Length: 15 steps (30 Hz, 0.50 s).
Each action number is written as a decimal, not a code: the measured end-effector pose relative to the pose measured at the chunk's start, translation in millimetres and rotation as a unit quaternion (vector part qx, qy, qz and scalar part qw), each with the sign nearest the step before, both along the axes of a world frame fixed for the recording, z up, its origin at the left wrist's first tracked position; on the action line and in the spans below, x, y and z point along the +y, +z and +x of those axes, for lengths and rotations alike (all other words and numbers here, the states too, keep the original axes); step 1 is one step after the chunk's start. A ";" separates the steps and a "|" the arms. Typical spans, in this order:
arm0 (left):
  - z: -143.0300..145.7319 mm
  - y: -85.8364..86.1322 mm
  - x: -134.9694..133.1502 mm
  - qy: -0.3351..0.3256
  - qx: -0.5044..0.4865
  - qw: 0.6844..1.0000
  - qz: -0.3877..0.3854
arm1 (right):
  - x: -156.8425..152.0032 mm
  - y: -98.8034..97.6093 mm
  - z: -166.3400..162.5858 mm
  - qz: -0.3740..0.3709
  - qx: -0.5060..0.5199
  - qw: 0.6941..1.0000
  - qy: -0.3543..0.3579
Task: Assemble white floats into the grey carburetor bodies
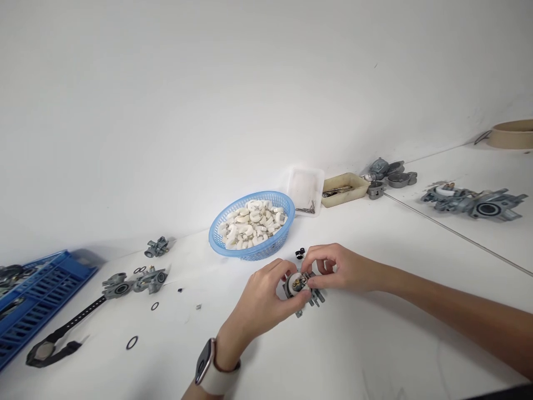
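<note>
Head view, left hand (260,303) and right hand (339,269) both closed around a small metal carburetor (303,289) resting on the white surface (375,344), just in front of a blue basket (252,250) of white curved pieces (251,224), black rings (132,342) lying well off to the left

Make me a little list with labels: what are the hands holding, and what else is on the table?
left hand: holds the metal part
right hand: fingers on the same part
behind hands: blue basket of white pieces
far left: blue crate, black wristwatch
loose: black rings
surface: white table
</note>
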<state>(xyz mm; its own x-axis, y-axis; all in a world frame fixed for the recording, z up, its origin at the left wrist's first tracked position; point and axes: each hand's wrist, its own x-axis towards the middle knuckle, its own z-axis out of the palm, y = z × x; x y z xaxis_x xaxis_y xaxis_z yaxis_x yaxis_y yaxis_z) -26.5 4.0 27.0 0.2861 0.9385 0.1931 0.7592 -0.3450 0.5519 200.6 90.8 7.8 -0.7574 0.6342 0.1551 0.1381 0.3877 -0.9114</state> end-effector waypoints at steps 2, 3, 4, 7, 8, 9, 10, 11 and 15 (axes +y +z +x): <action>0.4 0.5 0.2 0.000 0.004 1.000 0.000 | -0.2 -0.1 -0.4 -0.002 0.001 1.000 -0.002; 0.5 0.6 0.2 0.000 0.004 1.000 0.000 | -0.4 -0.1 -0.6 -0.002 0.001 1.000 -0.003; 0.6 0.8 0.2 0.000 0.005 1.000 0.000 | -0.6 0.0 -0.8 -0.002 0.001 1.000 -0.003; 0.7 0.7 0.2 -0.001 0.004 1.000 0.004 | -0.9 0.3 -1.2 0.000 -0.003 1.000 -0.005; 0.7 0.7 0.3 -0.001 0.003 1.000 0.005 | -0.8 0.3 -1.2 0.002 -0.003 1.000 -0.004; 0.7 0.6 0.4 0.000 0.003 1.000 0.006 | -0.6 0.1 -1.1 0.004 -0.004 1.000 -0.003; 0.7 0.4 0.5 0.001 0.003 1.000 0.007 | -0.4 -0.1 -1.0 0.007 -0.005 1.000 -0.001; 0.8 0.3 0.6 0.002 0.004 1.000 0.007 | -0.1 -0.5 -0.8 0.010 -0.006 1.000 0.000; 0.7 -0.3 0.1 0.001 0.007 1.000 0.009 | 1.4 -2.5 -0.8 0.027 -0.015 1.000 0.007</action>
<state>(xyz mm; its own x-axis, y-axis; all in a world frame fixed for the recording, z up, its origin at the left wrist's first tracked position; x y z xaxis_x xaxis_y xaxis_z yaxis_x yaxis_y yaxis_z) -25.8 4.2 26.7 0.2863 0.9360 0.2048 0.7684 -0.3519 0.5345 199.9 92.2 5.3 -0.7703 0.6156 0.1662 0.1591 0.4380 -0.8848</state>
